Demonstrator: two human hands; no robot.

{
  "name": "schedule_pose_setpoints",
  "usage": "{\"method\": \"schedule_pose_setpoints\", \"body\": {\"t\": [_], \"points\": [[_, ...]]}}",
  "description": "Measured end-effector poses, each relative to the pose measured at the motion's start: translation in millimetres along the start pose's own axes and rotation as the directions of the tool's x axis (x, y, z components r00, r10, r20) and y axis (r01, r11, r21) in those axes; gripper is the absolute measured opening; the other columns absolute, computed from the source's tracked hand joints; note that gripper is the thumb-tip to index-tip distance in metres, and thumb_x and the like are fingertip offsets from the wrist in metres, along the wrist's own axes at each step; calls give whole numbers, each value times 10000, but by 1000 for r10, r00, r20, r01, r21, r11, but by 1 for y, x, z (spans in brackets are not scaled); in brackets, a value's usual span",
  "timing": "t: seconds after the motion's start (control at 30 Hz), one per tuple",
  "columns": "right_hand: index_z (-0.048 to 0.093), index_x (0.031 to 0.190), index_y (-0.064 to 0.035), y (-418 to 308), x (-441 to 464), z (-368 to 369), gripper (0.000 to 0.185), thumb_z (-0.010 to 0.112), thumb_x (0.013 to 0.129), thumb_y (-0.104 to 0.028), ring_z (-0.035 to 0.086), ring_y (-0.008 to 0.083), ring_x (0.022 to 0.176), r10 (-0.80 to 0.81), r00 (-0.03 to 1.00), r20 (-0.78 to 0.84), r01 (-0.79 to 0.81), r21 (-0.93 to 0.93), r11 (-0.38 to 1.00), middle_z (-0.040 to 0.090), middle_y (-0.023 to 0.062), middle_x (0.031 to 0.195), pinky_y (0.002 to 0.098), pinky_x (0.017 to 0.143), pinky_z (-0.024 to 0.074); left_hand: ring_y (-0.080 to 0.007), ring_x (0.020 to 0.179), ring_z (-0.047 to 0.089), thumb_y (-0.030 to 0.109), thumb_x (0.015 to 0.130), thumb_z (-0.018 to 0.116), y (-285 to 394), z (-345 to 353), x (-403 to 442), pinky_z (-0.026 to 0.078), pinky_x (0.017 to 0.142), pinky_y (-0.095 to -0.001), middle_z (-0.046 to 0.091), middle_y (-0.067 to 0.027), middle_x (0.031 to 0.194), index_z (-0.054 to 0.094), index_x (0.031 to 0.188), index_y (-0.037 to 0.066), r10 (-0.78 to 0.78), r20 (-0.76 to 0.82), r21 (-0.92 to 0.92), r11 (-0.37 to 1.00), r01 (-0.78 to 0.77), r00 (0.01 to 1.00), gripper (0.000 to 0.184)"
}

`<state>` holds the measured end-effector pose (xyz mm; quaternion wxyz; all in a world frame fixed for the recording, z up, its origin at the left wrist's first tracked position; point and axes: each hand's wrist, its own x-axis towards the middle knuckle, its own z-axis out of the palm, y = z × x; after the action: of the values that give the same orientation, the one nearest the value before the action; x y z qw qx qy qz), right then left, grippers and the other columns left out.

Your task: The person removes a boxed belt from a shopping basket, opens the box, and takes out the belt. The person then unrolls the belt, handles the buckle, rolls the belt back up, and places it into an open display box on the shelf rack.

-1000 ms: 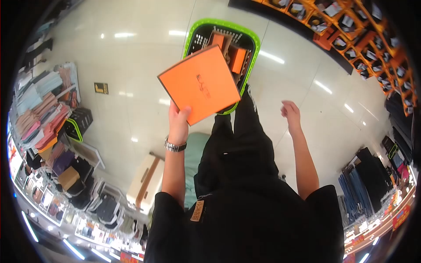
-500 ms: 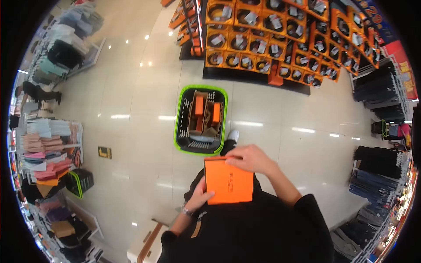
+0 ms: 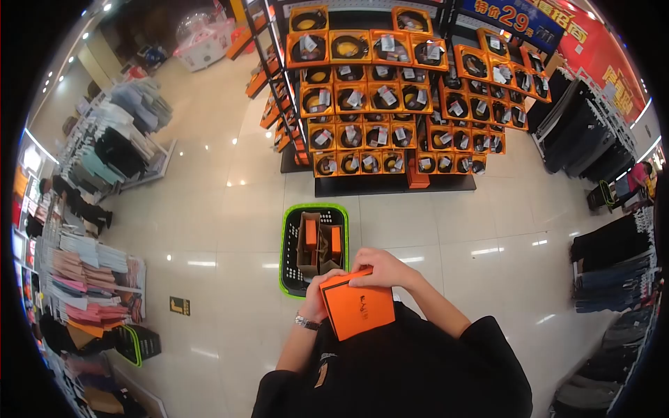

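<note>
Glossy pale tiles with thin straight seams cover the shop floor (image 3: 237,279), and ceiling lights reflect in them as white streaks and dots. Across the floor stands a dark display rack (image 3: 369,150), stepped with rows of open square orange boxes, each showing a round, dark coiled item with a white tag. Folded and hanging cloth in white, pink, red and black fills the clothes racks (image 3: 90,279) on the left side of the view; dark garments (image 3: 617,244) hang on the right side.

Both hands hold a flat, square orange box (image 3: 362,306) in front of the black shirt (image 3: 404,376). The box has smooth, card-like faces, dark lettering on top and a dark strip along its far edge. The left hand (image 3: 315,296), with a metal link watch (image 3: 306,322) at the wrist, grips the near-left corner area and side. The right hand (image 3: 380,267) is curled over the far edge, fingers bent onto it. Whether the lid is loose cannot be told.

Just beyond the hands, a black perforated plastic basket (image 3: 287,268) with a bright green rim sits on the tiles, holding brown cardboard (image 3: 304,259) and smaller orange pieces (image 3: 336,240).
</note>
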<state>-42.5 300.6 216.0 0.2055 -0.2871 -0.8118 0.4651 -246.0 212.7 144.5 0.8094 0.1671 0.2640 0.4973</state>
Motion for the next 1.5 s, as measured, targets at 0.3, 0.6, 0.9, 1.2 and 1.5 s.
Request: {"method": "schedule_pose_setpoints", "body": {"t": [0.3,0.6,0.9,1.2,1.5], "points": [[671,831,-56,6,-51,-56,304,747,734,-334,568,249,810,-14,997,-81,1,-154,988,577,78,814,331,721,461,-266,1052,563,369,891,376,-36,28,59,436,947,-384,592,-142,1115,553,1081,-9,-47,-43,-67,997,44,998,458],[639,873,-77,-22,-84,-69,342,749,714,-359,604,284,767,5,994,-111,-24,-178,984,639,84,813,353,687,471,-223,1221,466,559,891,446,-66,-12,72,395,1027,-412,484,-60,1307,459,1298,76,33,15,115,993,-35,999,632],[623,846,-122,-78,-139,-73,362,805,640,-359,522,216,621,-312,950,18,301,-326,896,520,18,675,325,575,390,-256,1155,533,588,881,438,-40,52,32,447,973,-398,525,-151,1285,435,1318,32,349,-130,-59,932,-359,928,707],[626,681,-87,-67,-160,-80,236,777,651,-266,495,204,485,-341,934,-106,283,-359,889,529,31,560,313,488,356,-249,1137,535,654,872,372,-9,102,-1,454,954,-381,524,-132,1287,437,1324,38,529,-175,-124,825,-552,830,767],[628,683,-64,-75,-148,-71,91,711,656,-35,464,183,448,-367,905,-217,271,-373,887,541,25,549,300,460,348,-237,1046,573,658,884,343,-3,99,-10,487,882,-357,570,-130,1203,482,1285,42,537,-183,-237,789,-567,824,748]]}}
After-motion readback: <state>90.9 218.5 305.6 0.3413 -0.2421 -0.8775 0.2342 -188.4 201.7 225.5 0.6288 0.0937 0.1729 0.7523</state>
